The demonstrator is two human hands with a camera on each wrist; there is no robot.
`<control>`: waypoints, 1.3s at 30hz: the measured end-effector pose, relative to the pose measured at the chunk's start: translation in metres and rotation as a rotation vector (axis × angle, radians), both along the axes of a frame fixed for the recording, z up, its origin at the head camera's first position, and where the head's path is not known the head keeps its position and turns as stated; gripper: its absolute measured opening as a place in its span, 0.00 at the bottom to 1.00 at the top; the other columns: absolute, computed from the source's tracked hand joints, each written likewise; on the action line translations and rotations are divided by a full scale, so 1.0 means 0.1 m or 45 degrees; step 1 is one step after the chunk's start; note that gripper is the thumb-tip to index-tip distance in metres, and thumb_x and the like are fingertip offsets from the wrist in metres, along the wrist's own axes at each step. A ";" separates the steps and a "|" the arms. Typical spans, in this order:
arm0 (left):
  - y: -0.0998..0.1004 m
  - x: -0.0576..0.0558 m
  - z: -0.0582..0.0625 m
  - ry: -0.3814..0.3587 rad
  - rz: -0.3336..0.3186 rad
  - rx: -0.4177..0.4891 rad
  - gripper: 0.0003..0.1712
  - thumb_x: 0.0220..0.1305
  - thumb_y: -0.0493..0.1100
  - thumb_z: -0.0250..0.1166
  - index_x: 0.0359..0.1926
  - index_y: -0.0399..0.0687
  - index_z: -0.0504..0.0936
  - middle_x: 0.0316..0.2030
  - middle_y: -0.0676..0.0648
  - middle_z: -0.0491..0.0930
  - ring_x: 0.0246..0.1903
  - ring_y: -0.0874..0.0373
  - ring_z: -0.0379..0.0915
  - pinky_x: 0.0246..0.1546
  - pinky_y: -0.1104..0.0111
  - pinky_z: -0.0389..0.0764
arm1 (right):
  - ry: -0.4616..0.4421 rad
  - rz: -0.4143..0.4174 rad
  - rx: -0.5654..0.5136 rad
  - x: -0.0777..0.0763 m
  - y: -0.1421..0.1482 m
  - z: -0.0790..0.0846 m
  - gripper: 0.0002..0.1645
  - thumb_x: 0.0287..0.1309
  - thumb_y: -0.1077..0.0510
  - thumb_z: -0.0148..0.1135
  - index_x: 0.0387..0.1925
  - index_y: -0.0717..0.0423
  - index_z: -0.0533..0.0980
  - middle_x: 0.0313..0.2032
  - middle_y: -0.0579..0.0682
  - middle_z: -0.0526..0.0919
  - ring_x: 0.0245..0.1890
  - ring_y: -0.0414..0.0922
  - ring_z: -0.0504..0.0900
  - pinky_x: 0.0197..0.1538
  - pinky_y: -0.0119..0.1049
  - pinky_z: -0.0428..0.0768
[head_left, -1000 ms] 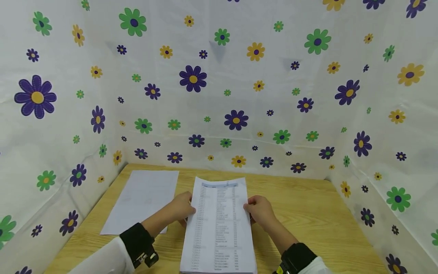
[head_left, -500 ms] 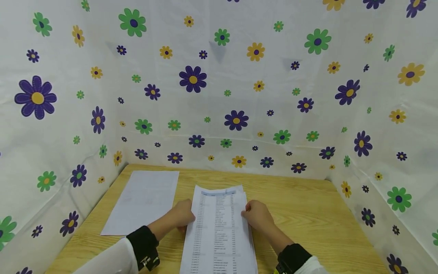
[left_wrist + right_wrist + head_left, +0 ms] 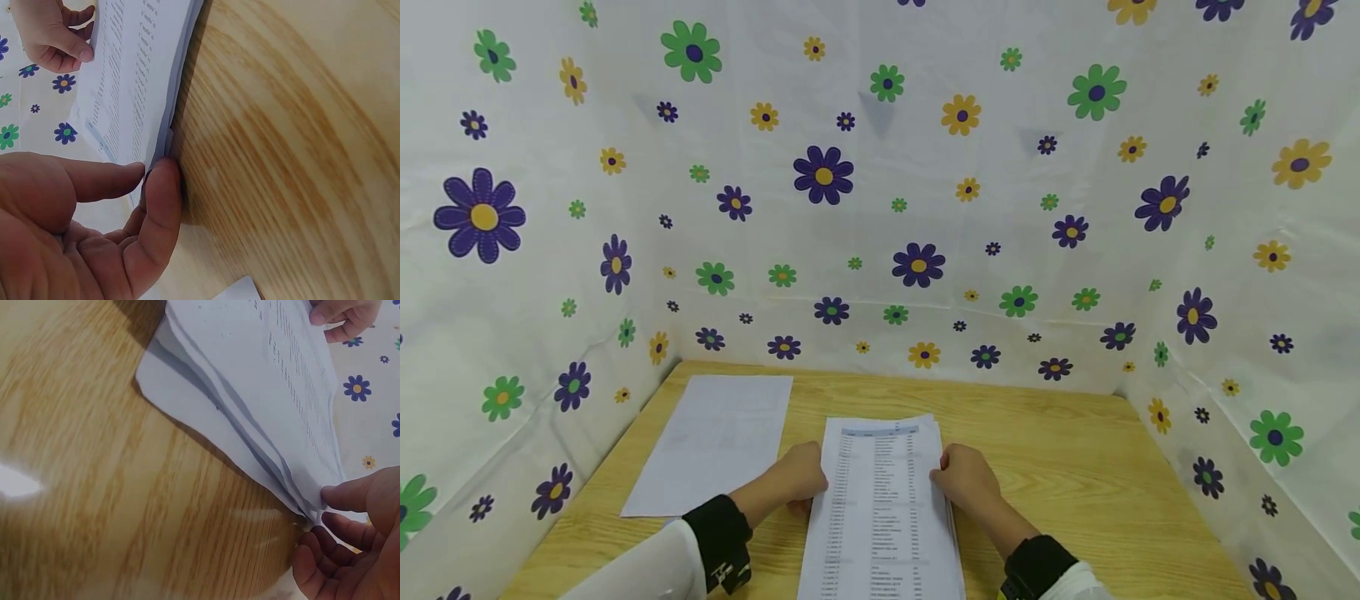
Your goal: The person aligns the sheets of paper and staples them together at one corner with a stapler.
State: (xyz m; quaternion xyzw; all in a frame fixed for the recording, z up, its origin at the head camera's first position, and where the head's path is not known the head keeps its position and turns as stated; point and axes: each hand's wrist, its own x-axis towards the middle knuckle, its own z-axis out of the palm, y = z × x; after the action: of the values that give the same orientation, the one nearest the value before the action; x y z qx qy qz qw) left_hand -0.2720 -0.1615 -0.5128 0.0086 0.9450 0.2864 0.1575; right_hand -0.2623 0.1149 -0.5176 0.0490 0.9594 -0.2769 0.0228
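Observation:
A stack of printed paper sheets (image 3: 880, 517), with columns of text and a blue-grey header band, lies near the table's front middle. My left hand (image 3: 793, 475) pinches its left edge; in the left wrist view the thumb is on top and curled fingers (image 3: 159, 212) are at the side. On the opposite edge my right hand (image 3: 972, 482) pinches the sheets between thumb and fingers. From the right wrist view, the sheets (image 3: 250, 406) are fanned slightly apart along that edge, with lower ones sticking out. Under the stack, the fingertips are partly hidden.
Another pale sheet of paper (image 3: 715, 442) lies flat at the table's left, beyond the left forearm. The wooden table (image 3: 1060, 467) is enclosed at the back and sides by a white flowered cloth (image 3: 880, 208). Both wrists wear black bands (image 3: 718, 533).
The stack's top edge has come down toward me, and both hands have shifted slightly nearer with it. The upper sheets' curled far edge now looks flatter. The left sheet stays put.

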 end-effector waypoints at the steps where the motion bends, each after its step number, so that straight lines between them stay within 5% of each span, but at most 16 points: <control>1: 0.00 0.00 0.00 -0.004 0.006 -0.005 0.08 0.61 0.30 0.64 0.39 0.33 0.73 0.19 0.39 0.79 0.12 0.53 0.78 0.14 0.67 0.81 | 0.000 0.000 0.005 0.00 0.00 0.00 0.12 0.59 0.56 0.71 0.28 0.54 0.75 0.24 0.49 0.75 0.24 0.45 0.75 0.26 0.36 0.69; 12: 0.03 0.02 0.02 -0.008 0.030 -0.048 0.06 0.62 0.31 0.63 0.39 0.33 0.75 0.19 0.40 0.79 0.12 0.53 0.78 0.14 0.67 0.81 | -0.028 -0.030 -0.051 0.01 0.01 0.02 0.10 0.61 0.57 0.69 0.31 0.56 0.76 0.26 0.50 0.77 0.25 0.45 0.76 0.26 0.35 0.71; 25: 0.16 0.02 0.05 -0.005 0.039 -0.028 0.23 0.66 0.33 0.61 0.58 0.24 0.69 0.25 0.38 0.76 0.13 0.52 0.79 0.14 0.68 0.80 | -0.129 -0.075 -0.229 -0.02 0.10 0.12 0.15 0.63 0.53 0.69 0.37 0.60 0.76 0.26 0.53 0.76 0.25 0.46 0.78 0.24 0.34 0.75; 33: 0.26 0.02 0.02 -0.013 0.036 0.039 0.32 0.66 0.33 0.60 0.67 0.23 0.63 0.29 0.38 0.75 0.15 0.51 0.79 0.15 0.67 0.80 | -0.164 -0.116 -0.231 0.00 0.17 0.14 0.16 0.65 0.52 0.67 0.40 0.62 0.76 0.29 0.54 0.77 0.28 0.48 0.78 0.27 0.35 0.76; 39: 0.22 0.01 0.04 -0.016 0.001 0.109 0.30 0.65 0.34 0.62 0.65 0.24 0.66 0.34 0.37 0.77 0.17 0.50 0.80 0.16 0.65 0.81 | -0.164 -0.136 -0.244 0.01 0.16 0.16 0.16 0.65 0.52 0.67 0.40 0.63 0.75 0.29 0.54 0.76 0.28 0.48 0.78 0.26 0.35 0.74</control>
State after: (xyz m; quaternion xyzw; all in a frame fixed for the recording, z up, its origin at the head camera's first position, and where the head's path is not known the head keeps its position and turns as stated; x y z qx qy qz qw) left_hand -0.2705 -0.1400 -0.5087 0.0132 0.9309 0.3268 0.1628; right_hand -0.2615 0.1309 -0.5017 0.1153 0.9211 -0.3643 0.0743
